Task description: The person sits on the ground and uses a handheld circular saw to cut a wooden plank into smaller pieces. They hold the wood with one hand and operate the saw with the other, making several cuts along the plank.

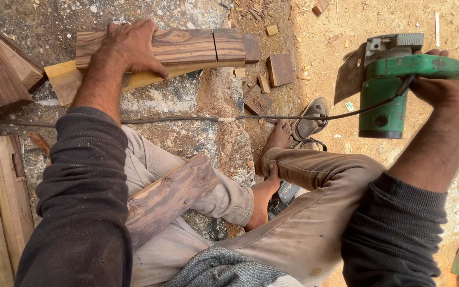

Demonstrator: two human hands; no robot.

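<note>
Head view: left hand [134, 48], arm outstretched, grip clamped over a dark wood block [187, 47] on the stone floor [176, 101]; right of that block, right hand [447, 87] grips a raised green circular saw [394, 85].

We see a dark striped wood plank [187, 49] lying flat on stone, cut line visible. Green circular saw [394, 85] is lifted, blade guard tilted left.

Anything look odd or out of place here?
Yes: the right hand holds a green power saw in the air while its cord trails over bare feet; offcuts litter the ground.
</note>
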